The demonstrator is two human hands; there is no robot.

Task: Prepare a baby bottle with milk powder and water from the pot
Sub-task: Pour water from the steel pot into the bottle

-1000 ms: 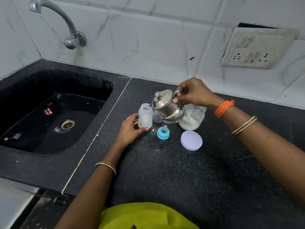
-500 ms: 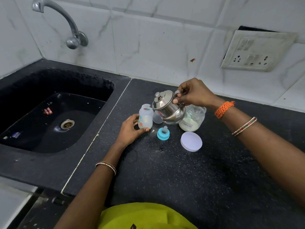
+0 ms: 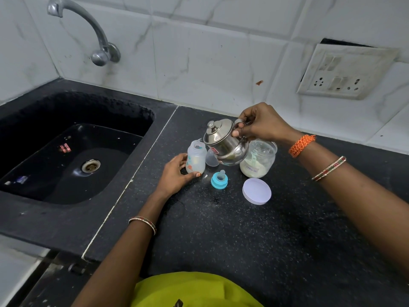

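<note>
Steel pot (image 3: pixel 224 144) gripped by handle in right hand (image 3: pixel 262 124), tipped w/ spout over open bottle (image 3: pixel 195 159). Bottle upright on counter (image 3: pixel 243 229), pinched near base betw. thumb & fingers of left hand (image 3: pixel 174 173); red logo on side, unreadable. Jar (image 3: pixel 259 159) of powder below right-hand fingers, handwritten label reading "ormula", start hidden. Red sticker on pot, illegible. Teal teat (image 3: pixel 219 179) & white lid (image 3: pixel 256 191) just right of left thumb. Vs. 0.5 s ago: both grips unchanged, pot tipped about the same.
</note>
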